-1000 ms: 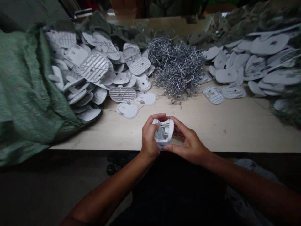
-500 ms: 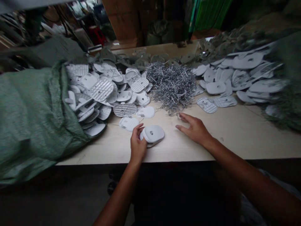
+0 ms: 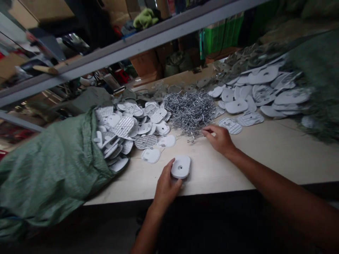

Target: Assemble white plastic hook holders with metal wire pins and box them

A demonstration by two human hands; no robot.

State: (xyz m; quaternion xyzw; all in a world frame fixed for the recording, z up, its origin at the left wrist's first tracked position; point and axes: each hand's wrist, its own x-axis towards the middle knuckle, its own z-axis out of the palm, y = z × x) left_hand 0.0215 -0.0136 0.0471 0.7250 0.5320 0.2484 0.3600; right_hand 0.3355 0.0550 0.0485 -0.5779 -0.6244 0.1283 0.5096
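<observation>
My left hand (image 3: 168,181) is closed around the left side of a white plastic plate (image 3: 180,167), rounded at the corners, with a small hole in its middle. It is held low over the table's front part; what lies beneath it is mostly hidden. My right hand (image 3: 219,140) pinches with thumb and forefinger at the front right edge of a heap of thin metal pins (image 3: 189,111). A thin metal pin seems to be between the fingertips, partly lost among the others. A few loose pins (image 3: 190,141) lie in front of the heap.
White ribbed plates (image 3: 124,126) spill from a green woven sack (image 3: 60,165) on the left. More white plates (image 3: 261,88) are piled at right beside another green sack (image 3: 315,67). A metal shelf bar (image 3: 132,49) crosses above the pale tabletop (image 3: 275,155).
The thumb and forefinger of my right hand have closed at the pin heap. My left hand has turned the white plate, which now points more away from me. The view has shifted and tilted.
</observation>
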